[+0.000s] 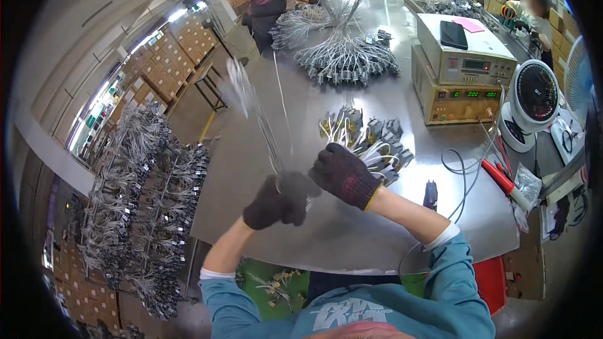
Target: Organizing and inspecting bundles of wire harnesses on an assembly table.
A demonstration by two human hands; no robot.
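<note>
My left hand [275,202], in a dark knit glove and smeared by motion, is closed on a bundle of thin grey-white cables [262,127]. The cables rise from the fist toward the far left, and their upper ends are blurred. Just right of it, my right hand [347,177] in the same kind of glove has its fingers curled; what they hold, if anything, is hidden. Beyond the right hand lies a pile of black connectors with white leads [377,144]. One black plug-like block [430,194] stands on the metal table [242,213] right of my right forearm.
A fanned heap of cables with black ends [345,56] covers the far table. At right are stacked test instruments [461,81], a phone [453,34], a round fan [534,94] and a red-handled tool [499,177]. Cable racks [125,194] stand at left. A person [270,0] works beyond.
</note>
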